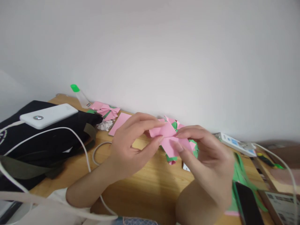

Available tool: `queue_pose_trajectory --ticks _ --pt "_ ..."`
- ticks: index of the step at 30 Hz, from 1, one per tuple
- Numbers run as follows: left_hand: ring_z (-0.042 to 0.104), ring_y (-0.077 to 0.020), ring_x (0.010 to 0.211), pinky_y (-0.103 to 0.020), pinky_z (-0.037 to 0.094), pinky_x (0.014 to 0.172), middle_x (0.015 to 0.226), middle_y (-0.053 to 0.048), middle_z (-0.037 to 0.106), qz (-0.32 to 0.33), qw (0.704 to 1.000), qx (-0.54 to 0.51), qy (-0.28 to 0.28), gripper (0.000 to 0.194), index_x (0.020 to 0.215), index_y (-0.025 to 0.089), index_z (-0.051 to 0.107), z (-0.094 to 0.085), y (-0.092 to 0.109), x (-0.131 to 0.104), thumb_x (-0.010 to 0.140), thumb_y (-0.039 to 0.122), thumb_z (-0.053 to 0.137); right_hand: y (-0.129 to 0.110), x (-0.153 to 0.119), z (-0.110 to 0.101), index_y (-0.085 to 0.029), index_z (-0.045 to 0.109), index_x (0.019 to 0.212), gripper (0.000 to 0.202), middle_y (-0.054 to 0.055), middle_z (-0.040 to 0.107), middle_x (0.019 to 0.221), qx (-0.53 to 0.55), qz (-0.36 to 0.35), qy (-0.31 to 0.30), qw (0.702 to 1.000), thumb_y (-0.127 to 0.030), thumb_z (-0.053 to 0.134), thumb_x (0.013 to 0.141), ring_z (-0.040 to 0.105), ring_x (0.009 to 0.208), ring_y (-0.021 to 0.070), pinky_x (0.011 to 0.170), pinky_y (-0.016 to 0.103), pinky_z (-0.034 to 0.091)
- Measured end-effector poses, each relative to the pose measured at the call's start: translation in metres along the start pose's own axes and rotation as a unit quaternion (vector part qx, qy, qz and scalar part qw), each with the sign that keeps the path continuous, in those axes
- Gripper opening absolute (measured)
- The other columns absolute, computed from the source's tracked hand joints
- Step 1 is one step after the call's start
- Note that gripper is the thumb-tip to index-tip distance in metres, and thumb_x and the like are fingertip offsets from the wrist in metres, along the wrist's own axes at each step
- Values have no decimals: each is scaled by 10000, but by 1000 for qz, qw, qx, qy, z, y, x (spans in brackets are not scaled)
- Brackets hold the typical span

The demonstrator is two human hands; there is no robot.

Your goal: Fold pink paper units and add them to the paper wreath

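Observation:
Between both hands, raised over the desk, is a creased piece of pink paper (167, 132). My left hand (133, 145) pinches its left part between thumb and fingers. On the paper's right part, my right hand (208, 159) presses with thumb and forefinger. Behind and below it, partly hidden, lie folded pink and green paper pieces (172, 158). A flat pink sheet (120, 122) rests on the desk just beyond my left hand.
A black bag (47, 140) with a white power bank (50, 115) on it fills the left. More folded paper (107, 111) and a green-capped bottle (81, 96) stand by the wall. At right are a power strip (235, 143) and a phone (248, 203). White cables cross the left side.

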State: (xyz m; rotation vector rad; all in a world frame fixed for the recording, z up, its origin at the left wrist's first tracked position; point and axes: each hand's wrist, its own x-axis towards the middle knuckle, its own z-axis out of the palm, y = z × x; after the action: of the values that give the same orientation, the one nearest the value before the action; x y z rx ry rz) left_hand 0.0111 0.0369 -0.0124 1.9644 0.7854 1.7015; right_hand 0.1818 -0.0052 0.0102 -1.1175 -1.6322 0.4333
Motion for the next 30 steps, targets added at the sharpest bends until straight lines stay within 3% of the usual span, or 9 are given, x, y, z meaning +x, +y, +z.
queue_pose_trajectory --ticks 6,11,15,18,21,23,26,30 --pt "610 -136 853 -248 542 694 981 -18 658 -5 1000 -24 11 381 1095 255 694 0 0 1 791 27 672 2 -3 1 -272 649 1072 344 7 695 952 -53 -22 41 997 -56 673 806 627 856 175 742 329 502" --pt "626 -168 934 -258 574 717 1024 -41 640 -55 995 -80 9 386 1109 256 696 -1 -1 0 787 43 679 2 -4 0 -288 641 1147 413 26 694 1003 -48 -58 55 996 -41 639 816 619 819 184 727 351 520" --pt "635 -158 920 -253 576 742 1011 -45 640 -79 991 -104 -26 341 1095 222 695 -3 -4 2 792 68 669 0 -4 0 -288 645 1137 386 27 699 1003 -56 -42 67 995 -70 647 819 632 819 175 736 345 542" --pt "653 -143 836 -239 557 709 947 -46 673 -119 986 -59 -105 226 1019 184 712 -12 -9 12 809 123 657 10 4 0 -262 665 1066 268 20 716 934 -39 35 36 998 -121 628 841 653 773 154 684 305 556" --pt "659 -163 782 -266 535 687 953 -47 706 -187 955 50 -225 158 898 190 730 -36 -18 20 838 288 622 35 11 4 -218 670 996 196 20 715 829 -2 158 -95 983 -181 606 815 660 670 152 594 292 554" --pt "646 -190 767 -316 516 733 963 -49 704 -203 926 195 -252 222 894 200 726 -59 -27 16 840 359 582 58 5 14 -195 678 934 197 18 699 807 -13 208 -166 964 -185 618 747 630 580 137 528 281 530" --pt "643 -250 808 -361 474 790 823 -50 697 -283 832 352 -322 189 748 207 703 -90 -39 -15 823 312 565 85 -27 37 -180 686 839 176 14 683 713 -32 235 -180 955 -163 601 686 614 537 142 518 285 520" --pt "649 -288 810 -380 480 762 769 -85 673 -327 809 348 -344 141 636 184 660 -101 -52 -79 761 244 629 94 -87 67 -170 657 804 150 43 692 670 -70 257 -144 953 -197 531 726 642 538 171 499 289 517"
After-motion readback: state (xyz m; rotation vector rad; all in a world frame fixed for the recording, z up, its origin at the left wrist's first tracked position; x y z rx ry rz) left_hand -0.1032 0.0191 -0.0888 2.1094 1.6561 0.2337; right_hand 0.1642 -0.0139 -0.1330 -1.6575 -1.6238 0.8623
